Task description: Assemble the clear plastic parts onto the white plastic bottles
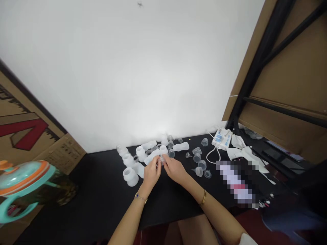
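My left hand and my right hand meet over the black table, fingers closed around a small clear plastic piece. Its exact kind is mostly hidden by the fingertips. Just beyond and left of the hands is a cluster of translucent white soft bottles; one wide-mouthed bottle stands closest to my left wrist, while another bottle lies on its side past my right hand. To the right, clear plastic cups and a funnel-like clear part are scattered.
A large jug with a turquoise and orange lid stands at the left before a cardboard box. At the right are a white power strip with a looping cable, crumpled white paper and a blurred-out phone-like object. A white wall backs the table.
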Tool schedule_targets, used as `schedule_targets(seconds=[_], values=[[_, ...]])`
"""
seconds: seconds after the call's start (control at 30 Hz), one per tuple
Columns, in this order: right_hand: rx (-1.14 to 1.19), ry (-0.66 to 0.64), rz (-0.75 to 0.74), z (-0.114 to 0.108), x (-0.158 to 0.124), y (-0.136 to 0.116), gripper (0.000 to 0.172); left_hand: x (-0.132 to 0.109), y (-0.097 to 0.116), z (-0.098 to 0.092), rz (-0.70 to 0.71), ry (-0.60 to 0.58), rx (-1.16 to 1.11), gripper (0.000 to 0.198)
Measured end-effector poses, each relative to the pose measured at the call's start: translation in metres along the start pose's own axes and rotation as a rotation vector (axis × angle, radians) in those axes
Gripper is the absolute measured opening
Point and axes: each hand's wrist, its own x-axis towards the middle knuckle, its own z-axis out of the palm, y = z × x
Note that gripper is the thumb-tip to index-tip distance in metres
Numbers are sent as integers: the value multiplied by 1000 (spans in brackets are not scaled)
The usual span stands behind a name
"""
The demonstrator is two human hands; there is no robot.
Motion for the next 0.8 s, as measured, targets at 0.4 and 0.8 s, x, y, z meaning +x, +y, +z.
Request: schedule_targets(seconds=[0.4, 0.8], values=[[335, 159, 22, 16, 5, 2, 31, 2, 3, -3, -72, -2, 6, 24], [392, 183, 71, 14, 0, 0, 26, 1, 9, -3, -157, -38, -60, 25]])
